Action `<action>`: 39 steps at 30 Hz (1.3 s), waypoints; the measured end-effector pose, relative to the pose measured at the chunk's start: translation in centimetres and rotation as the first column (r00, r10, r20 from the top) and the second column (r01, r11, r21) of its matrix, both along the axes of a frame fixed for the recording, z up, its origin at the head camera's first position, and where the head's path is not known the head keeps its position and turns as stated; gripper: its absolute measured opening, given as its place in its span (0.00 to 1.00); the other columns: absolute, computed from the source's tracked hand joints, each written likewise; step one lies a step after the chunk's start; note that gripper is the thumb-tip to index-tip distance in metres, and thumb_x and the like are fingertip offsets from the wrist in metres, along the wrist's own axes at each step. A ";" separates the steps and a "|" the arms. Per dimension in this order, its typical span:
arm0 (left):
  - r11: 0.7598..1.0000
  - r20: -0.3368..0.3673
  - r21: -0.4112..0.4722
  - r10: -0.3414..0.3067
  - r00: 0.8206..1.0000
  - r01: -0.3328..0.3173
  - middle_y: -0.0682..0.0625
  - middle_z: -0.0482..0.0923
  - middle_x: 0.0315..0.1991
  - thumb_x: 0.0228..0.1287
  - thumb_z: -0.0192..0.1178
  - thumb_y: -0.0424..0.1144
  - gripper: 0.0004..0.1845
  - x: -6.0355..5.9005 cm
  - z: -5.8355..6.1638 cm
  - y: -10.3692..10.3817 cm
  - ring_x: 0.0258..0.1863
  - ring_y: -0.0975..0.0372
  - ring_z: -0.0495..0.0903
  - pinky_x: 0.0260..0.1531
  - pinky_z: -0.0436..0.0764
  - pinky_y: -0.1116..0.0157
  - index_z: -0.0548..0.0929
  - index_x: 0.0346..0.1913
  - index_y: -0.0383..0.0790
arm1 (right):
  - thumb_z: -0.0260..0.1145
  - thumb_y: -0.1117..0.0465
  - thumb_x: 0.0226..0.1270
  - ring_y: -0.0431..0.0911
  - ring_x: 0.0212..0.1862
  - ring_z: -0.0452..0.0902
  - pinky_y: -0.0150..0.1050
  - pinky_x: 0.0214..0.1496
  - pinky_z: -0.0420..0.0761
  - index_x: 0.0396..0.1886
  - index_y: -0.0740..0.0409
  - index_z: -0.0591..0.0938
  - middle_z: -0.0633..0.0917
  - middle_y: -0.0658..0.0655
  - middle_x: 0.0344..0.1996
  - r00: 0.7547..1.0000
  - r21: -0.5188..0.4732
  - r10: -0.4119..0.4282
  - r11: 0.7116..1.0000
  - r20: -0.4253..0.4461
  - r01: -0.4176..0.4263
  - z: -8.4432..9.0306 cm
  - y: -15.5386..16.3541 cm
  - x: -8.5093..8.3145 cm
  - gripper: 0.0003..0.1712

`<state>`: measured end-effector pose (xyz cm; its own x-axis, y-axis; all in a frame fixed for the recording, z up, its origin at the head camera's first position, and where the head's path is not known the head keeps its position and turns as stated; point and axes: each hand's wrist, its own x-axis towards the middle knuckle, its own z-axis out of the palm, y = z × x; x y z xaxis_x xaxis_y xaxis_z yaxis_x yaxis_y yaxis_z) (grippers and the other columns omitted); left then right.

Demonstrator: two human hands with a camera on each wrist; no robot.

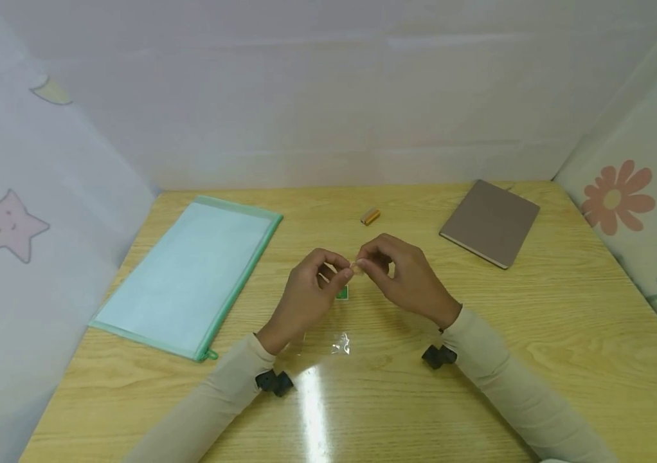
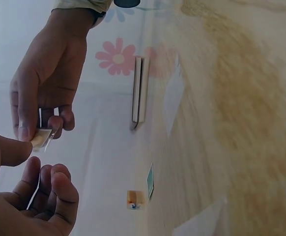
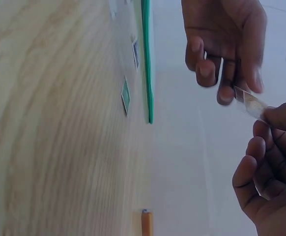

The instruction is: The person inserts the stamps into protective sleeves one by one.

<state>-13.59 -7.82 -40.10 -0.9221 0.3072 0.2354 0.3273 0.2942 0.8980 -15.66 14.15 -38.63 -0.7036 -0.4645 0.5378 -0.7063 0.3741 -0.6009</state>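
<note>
We judge we're mid-peel. Left hand (image 1: 308, 289) and right hand (image 1: 400, 273) both pinch one small clear-wrapped piece (image 2: 42, 138) between thumb and fingertips, the other fingers loosely curled, lifted off the table (image 1: 537, 308). A green card (image 1: 342, 293) lies just below the fingers and a plastic scrap (image 1: 341, 343) nearer the wrists. Next move probably needs the pinches pulling apart.
</note>
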 end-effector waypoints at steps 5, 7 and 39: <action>0.998 -0.002 -0.065 0.006 1.000 -0.006 0.56 0.79 0.42 0.74 0.59 0.52 0.11 -0.2 0.3 -0.5 0.31 0.59 0.80 0.28 0.82 0.61 0.80 0.49 0.51 | 0.66 0.60 0.74 0.39 0.32 0.74 0.37 0.31 0.77 0.43 0.53 0.82 0.80 0.45 0.33 0.998 0.061 -0.032 0.998 0.045 0.029 -0.3 1.3 -0.8 0.03; 0.993 -0.010 -0.121 -0.004 1.000 0.002 0.57 0.79 0.42 0.75 0.59 0.50 0.10 -0.3 0.3 -0.6 0.29 0.61 0.80 0.26 0.81 0.62 0.81 0.49 0.50 | 0.66 0.59 0.74 0.39 0.32 0.75 0.36 0.31 0.77 0.43 0.53 0.82 0.80 0.45 0.32 0.995 0.103 -0.042 0.994 0.086 0.033 -0.7 1.8 -1.3 0.04; 0.470 0.123 -0.814 -0.436 0.892 0.342 0.62 0.69 0.33 0.57 0.75 0.51 0.17 2.3 1.1 -0.6 0.27 0.70 0.72 0.26 0.74 0.69 0.77 0.37 0.49 | 0.66 0.57 0.74 0.44 0.36 0.76 0.41 0.37 0.78 0.39 0.51 0.83 0.80 0.50 0.36 0.896 0.392 -0.229 0.917 0.381 0.067 -3.7 2.9 -3.0 0.04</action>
<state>-11.25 -8.45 -39.05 -0.6475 0.7267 -0.2295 0.6588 0.6851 0.3107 -18.68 17.06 -42.36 -0.8977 -0.4405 -0.0002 -0.3436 0.7004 -0.6256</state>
